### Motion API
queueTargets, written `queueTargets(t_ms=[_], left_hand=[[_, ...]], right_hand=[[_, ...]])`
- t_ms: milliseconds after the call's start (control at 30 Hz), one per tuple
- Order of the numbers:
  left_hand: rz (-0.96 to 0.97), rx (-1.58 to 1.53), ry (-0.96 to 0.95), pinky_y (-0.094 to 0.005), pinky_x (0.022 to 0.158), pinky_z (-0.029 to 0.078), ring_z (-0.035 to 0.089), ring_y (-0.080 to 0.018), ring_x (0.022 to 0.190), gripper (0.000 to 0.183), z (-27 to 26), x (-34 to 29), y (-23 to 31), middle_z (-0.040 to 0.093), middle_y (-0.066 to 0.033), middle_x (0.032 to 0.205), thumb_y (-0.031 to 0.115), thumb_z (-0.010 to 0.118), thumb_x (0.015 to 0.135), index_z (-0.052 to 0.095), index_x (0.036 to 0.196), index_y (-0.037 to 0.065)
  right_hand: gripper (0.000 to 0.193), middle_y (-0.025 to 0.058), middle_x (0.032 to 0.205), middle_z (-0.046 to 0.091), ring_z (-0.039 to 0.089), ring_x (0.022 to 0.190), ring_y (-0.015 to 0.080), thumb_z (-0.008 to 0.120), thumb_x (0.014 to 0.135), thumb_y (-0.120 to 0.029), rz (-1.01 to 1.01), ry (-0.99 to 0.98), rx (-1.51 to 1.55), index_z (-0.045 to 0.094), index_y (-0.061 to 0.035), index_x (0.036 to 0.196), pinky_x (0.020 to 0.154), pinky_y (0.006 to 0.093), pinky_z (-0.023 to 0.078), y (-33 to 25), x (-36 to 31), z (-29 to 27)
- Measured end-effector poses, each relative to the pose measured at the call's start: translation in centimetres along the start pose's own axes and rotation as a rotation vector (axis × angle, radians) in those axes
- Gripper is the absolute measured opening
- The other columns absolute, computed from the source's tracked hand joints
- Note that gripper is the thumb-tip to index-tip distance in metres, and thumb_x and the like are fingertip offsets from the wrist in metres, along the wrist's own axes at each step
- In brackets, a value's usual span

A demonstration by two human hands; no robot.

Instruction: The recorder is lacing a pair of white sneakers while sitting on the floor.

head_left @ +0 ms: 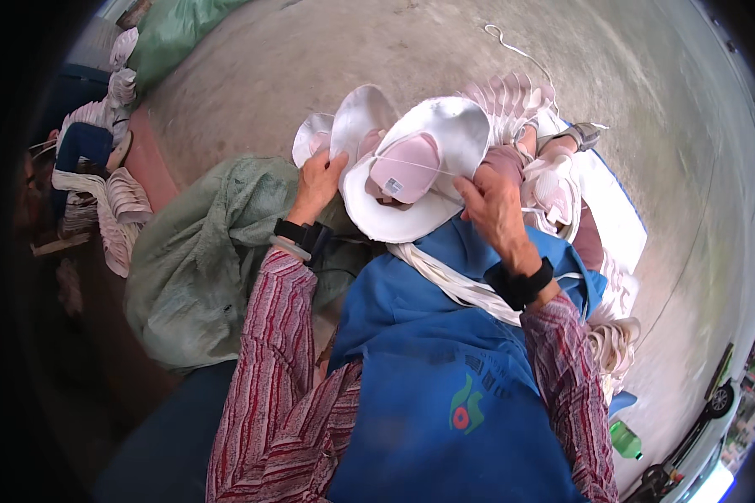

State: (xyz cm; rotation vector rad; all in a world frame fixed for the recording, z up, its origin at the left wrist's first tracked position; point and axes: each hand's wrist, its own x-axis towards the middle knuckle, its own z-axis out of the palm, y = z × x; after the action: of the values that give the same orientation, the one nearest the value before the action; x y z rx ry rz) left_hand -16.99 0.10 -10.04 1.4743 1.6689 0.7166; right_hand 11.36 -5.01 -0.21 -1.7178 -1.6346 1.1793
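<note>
- L hand (317, 186) grips shoe uppers (407, 225), 12 o'clock
- R hand (499, 210) prob. pinches thread (411, 163)
- Grn sack (218, 260), 9 o'clock: contents hidden
- Grn bottle (625, 440), 4 o'clock

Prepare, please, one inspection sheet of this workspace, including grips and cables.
Surface: grey concrete floor; blue apron over lap.
Work things: white-and-pink shoe piece; thin white thread across it.
Clutter: left stack and right stack of pieces, grey-green sack, green bottle.
Grips: left grip holds a white edge; right grip beside shoe piece, hold on thread unclear.
Cables: nothing seen; white cord on floor.
Surroundings: vehicle wheel, far right.
</note>
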Motion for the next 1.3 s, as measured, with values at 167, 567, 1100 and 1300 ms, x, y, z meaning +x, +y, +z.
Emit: queueTargets(t_ms=[167, 567, 1100, 1300], left_hand=[[0.146, 0.203, -0.064, -0.042, 0.067, 0.047, 0.062, -0.0409, 0.079, 0.029, -1.2, 0.3, 7.2, 0.063, -0.0249, 0.083, 0.028, 0.057, 0.086, 0.065, 0.091, 0.001], [0.225, -0.057, 0.185, -0.0381, 0.087, 0.048, 0.062, -0.0306, 0.1, 0.033, -1.6, 0.3, 8.5, 0.063, -0.0154, 0.111, 0.012, 0.055, 0.086, 0.056, 0.118, 0.005], [1.04, 0.915, -0.125, -0.0599, 0.109, 0.016, 0.046, -0.0291, 0.12, 0.03, 5.8, 0.9, 15.2, 0.06, -0.0092, 0.098, 0.034, 0.072, 0.074, 0.065, 0.084, 0.007], [1.375, 0.747, -0.129, -0.0468, 0.094, 0.041, 0.056, -0.0248, 0.078, 0.03, 5.4, 3.4, 14.8, 0.054, -0.0053, 0.059, 0.033, 0.069, 0.075, 0.061, 0.061, 0.008]], right_hand=[[0.018, 0.0159, 0.086, 0.064, 0.063, 0.075, 0.0344, 0.062, 0.084, -0.006, -0.507, 0.207, -0.162, 0.064, -0.0029, 0.101, 0.063, 0.0357, 0.051, -1.3, -0.8, 0.5], [0.029, 0.0218, 0.093, 0.059, 0.06, 0.082, 0.0394, 0.059, 0.083, -0.011, -0.393, 0.198, -0.209, 0.056, -0.0008, 0.111, 0.072, 0.0433, 0.05, 1.4, 1.4, -0.5], [0.014, 0.0132, 0.079, 0.057, 0.06, 0.07, 0.0345, 0.062, 0.082, -0.014, -0.282, 0.224, -0.248, 0.06, -0.0054, 0.092, 0.06, 0.0418, 0.05, 3.2, -6.8, 1.0], [0.006, 0.0087, 0.068, 0.053, 0.058, 0.063, 0.0281, 0.064, 0.078, -0.011, -0.385, 0.358, -0.339, 0.059, -0.0073, 0.078, 0.054, 0.0387, 0.046, 0.9, -6.9, -1.9]])
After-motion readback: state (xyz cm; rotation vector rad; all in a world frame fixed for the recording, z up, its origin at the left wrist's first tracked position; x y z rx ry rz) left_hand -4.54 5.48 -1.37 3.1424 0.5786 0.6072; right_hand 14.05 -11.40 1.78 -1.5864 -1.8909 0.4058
